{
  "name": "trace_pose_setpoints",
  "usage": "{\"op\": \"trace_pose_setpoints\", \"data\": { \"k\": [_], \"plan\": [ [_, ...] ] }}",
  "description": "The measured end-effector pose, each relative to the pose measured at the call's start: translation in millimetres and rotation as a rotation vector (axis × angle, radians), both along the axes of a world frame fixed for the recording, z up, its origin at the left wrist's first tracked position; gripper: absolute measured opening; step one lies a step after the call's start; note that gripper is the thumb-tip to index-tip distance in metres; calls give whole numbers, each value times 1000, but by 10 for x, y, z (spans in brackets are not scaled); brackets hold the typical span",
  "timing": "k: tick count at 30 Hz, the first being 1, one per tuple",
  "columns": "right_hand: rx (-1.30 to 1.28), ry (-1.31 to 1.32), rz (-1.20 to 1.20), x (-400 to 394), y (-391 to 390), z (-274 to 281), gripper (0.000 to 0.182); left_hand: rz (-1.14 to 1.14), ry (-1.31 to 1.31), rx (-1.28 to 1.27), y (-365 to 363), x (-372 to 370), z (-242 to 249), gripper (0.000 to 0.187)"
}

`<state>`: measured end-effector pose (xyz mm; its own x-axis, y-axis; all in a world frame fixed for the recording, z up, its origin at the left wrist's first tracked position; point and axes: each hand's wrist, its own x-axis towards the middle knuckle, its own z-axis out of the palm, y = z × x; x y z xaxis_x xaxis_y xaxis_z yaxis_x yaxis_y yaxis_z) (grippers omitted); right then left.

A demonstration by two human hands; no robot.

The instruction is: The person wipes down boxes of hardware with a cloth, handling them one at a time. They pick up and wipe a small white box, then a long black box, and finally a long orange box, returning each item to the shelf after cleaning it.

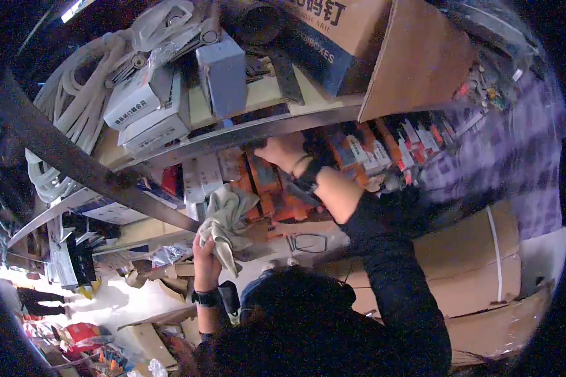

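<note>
A crumpled pale cloth (223, 220) is gripped in my left hand (205, 251), beside the metal post of a shelf rack. My right hand (284, 152) reaches in under the upper shelf's metal edge (233, 137), over orange boxes (264, 179) on the shelf below. Its fingers are bent and partly in shadow, and whether they hold anything is not clear. White boxes (201, 176) stand left of the orange ones. More orange and white packets (368, 154) lie to the right of my right wrist.
On the upper shelf are coiled pale hoses (85, 85), white cartons (154, 113), a blue-grey box (223, 78) and a large open carton (415, 60). Purple checked fabric (522, 151) hangs at the right. Flattened cardboard (465, 257) lies at the lower right.
</note>
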<state>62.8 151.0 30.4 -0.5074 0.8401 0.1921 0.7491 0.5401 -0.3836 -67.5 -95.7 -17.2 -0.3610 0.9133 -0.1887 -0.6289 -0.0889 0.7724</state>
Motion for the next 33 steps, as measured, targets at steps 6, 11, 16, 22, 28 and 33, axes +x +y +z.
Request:
{"op": "trace_pose_setpoints", "data": {
  "k": [6,11,16,22,28,33],
  "plan": [
    [-191,-175,-151,932,-590,346,94,6,53,34,151,-20,-94,37],
    [-136,181,-90,1654,-1203,207,96,-104,12,82,347,48,12,39],
    [-130,371,-261,1987,-1417,-138,91,-64,910,12,704,386,371,36],
    [-164,755,-330,2017,-1561,-659,79,-441,1254,769,1035,1273,901,50],
    [-348,1036,-335,1956,-1565,-684,62,-551,1931,680,1457,1789,567,34],
    [33,886,-427,1962,-1415,-589,28,-425,1848,535,2003,1404,447,33]
  ]
}}
